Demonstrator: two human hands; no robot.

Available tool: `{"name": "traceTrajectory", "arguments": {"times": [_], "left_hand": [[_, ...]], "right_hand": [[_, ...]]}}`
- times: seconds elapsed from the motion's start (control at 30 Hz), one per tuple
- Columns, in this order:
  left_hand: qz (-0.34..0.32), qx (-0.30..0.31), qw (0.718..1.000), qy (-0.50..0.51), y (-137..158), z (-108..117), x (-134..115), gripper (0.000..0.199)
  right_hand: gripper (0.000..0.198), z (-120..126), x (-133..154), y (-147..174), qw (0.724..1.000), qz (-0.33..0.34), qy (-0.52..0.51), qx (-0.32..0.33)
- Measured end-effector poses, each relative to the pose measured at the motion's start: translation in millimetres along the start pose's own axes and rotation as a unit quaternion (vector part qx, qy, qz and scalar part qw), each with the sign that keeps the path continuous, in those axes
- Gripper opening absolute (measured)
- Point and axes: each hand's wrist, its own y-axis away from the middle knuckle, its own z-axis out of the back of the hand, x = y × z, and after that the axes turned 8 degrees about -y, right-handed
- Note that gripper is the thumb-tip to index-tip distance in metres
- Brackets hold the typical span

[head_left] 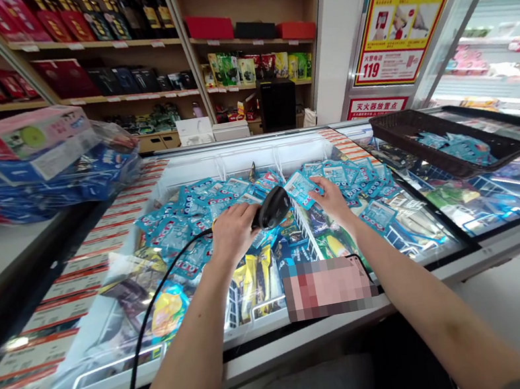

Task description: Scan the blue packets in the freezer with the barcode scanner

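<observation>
My left hand [235,231] is wrapped round the handle of a black barcode scanner [273,208], its head tilted toward the right. A black cable trails from the scanner down past my left forearm. Between the thumb and fingers of my right hand [331,200] is a small blue packet [301,190] with a pale label panel, held up just right of the scanner head. Many similar blue packets [181,235] lie loose on the glass freezer top around both hands, with another pile [362,178] on the right.
A phone with a blurred screen [329,287] lies at the freezer's front edge. On the right stands a dark brown tray [500,160] holding some blue packets. Plastic-wrapped boxes [31,154] are at the left. Stocked shelves [112,43] rise behind the freezer.
</observation>
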Motion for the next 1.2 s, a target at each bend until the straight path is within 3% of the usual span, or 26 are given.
{"name": "traceTrajectory", "arguments": {"times": [0.67,0.8,0.93,1.07,1.2], "left_hand": [[-0.001,0.006,1.0,0.005,0,0,-1,0.035],[0.005,0.007,1.0,0.007,0,1,0,0.034],[0.008,0.004,1.0,-0.013,1,3,3,0.035],[0.013,-0.005,1.0,-0.02,3,3,4,0.033],[0.02,-0.009,0.999,-0.026,5,2,5,0.033]], "right_hand": [[0.046,-1,3,1,0.999,0.011,0.025,-0.019],[0.047,6,12,3,0.996,0.031,0.035,-0.078],[0.036,16,18,3,0.985,0.041,0.092,-0.139],[0.043,18,18,2,0.984,0.018,0.123,-0.129],[0.05,14,16,2,0.981,0.05,0.156,-0.102]]}}
